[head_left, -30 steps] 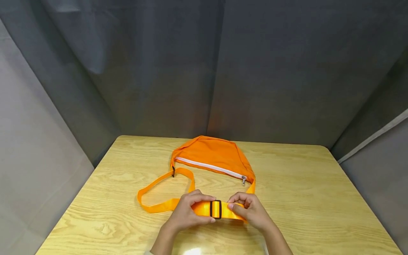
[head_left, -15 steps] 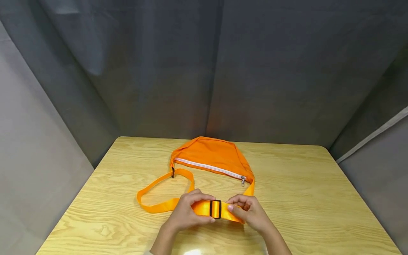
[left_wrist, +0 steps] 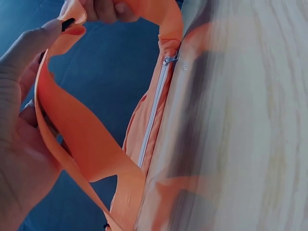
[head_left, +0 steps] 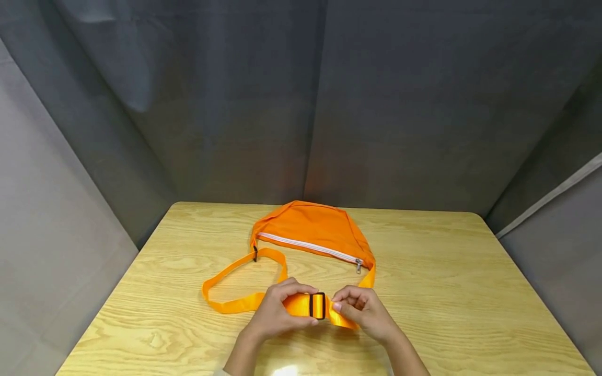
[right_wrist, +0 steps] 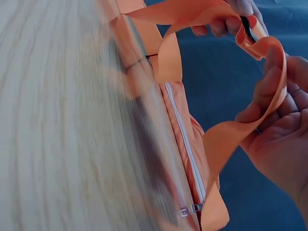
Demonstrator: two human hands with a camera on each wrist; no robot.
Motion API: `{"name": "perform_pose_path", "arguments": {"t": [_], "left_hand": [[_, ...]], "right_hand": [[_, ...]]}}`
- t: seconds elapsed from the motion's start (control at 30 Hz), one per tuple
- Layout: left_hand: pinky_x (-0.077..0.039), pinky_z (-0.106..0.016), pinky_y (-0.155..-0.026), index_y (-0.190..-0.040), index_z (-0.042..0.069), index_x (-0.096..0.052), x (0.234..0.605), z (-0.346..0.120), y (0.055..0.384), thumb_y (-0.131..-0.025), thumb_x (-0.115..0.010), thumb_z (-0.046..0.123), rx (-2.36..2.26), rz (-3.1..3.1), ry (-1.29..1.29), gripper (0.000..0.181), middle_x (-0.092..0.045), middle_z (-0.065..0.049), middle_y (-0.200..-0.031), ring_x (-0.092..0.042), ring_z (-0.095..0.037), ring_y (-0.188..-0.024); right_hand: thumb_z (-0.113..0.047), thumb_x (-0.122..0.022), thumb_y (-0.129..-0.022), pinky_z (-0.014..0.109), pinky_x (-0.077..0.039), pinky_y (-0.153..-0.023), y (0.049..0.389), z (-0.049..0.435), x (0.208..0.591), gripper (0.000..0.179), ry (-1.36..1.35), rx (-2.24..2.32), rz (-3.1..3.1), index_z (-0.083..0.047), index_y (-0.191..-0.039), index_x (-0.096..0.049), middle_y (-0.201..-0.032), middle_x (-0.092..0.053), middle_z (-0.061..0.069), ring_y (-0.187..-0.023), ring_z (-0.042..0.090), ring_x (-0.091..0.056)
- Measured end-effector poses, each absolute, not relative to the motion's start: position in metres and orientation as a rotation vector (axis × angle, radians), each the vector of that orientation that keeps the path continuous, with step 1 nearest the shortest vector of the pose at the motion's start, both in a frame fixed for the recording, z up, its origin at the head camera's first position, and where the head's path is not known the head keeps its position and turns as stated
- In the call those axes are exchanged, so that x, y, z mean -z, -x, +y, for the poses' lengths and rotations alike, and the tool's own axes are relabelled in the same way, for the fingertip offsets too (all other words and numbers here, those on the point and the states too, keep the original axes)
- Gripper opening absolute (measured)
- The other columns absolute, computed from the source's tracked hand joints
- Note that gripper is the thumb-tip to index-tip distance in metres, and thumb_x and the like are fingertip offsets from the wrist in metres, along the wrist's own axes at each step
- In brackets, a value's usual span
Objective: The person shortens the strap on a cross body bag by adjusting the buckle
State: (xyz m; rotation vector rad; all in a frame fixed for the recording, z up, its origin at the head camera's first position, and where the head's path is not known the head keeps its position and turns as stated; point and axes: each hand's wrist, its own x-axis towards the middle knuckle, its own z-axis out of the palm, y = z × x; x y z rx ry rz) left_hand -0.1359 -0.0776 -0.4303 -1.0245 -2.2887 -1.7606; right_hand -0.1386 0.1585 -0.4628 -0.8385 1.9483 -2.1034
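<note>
An orange waist bag (head_left: 312, 224) lies at the far side of the table, its white zipper facing the hands. From its right end the orange strap (head_left: 368, 279) runs to the hands, and a loop of it spreads over the table on the left. My left hand (head_left: 275, 308) pinches the black slide buckle (head_left: 317, 306) between thumb and fingers at its top and bottom edges. Close to the buckle's right side, my right hand (head_left: 364, 310) pinches the strap with thumb and forefinger. In the right wrist view the strap bulges in a small fold (right_wrist: 252, 45) at the buckle.
The wooden table (head_left: 447, 287) reaches back to a dark grey curtain (head_left: 400, 104). Light grey panels stand at the left and right. A second black strap fitting (head_left: 255, 254) sits near the bag's left end, and a metal zipper pull (head_left: 359, 266) hangs at its right.
My right hand has shifted slightly left toward the buckle, and the strap between them has shortened and buckled. The left hand keeps its hold; the bag has stayed in place.
</note>
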Motion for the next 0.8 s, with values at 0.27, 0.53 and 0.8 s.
{"name": "perform_pose_path", "arguments": {"t": [0.27,0.53,0.8], "left_hand": [[-0.050,-0.031,-0.067,-0.103,0.000,-0.066,0.4343,-0.0802,0.1368,-0.059,-0.085,-0.003,1.764,-2.250,1.035,0.049,-0.064,-0.010,-0.091,-0.058,-0.023,-0.077],[-0.051,-0.030,-0.069,-0.103,0.001,-0.067,0.4304,-0.0795,0.1372,-0.060,-0.084,-0.003,1.865,-2.261,1.045,0.046,-0.066,-0.010,-0.094,-0.060,-0.020,-0.080],[-0.051,-0.031,-0.068,-0.103,-0.001,-0.067,0.4341,-0.0779,0.1372,-0.061,-0.084,-0.003,1.874,-2.222,1.063,0.046,-0.066,-0.010,-0.095,-0.060,-0.018,-0.080]], "right_hand": [[0.000,-0.056,-0.091,0.019,-0.042,-0.052,0.1380,0.1609,0.4622,0.012,0.689,2.113,2.001,0.011,-0.095,-0.055,-0.076,-0.057,0.000,-0.060,0.004,-0.046],[0.002,-0.055,-0.090,0.017,-0.042,-0.055,0.1404,0.1608,0.4643,0.015,0.689,2.154,1.930,0.017,-0.096,-0.053,-0.080,-0.061,0.000,-0.063,0.004,-0.048],[0.004,-0.054,-0.090,0.016,-0.043,-0.054,0.1411,0.1544,0.4629,0.017,0.750,2.176,1.846,0.020,-0.094,-0.051,-0.077,-0.061,-0.001,-0.062,0.004,-0.050]]}}
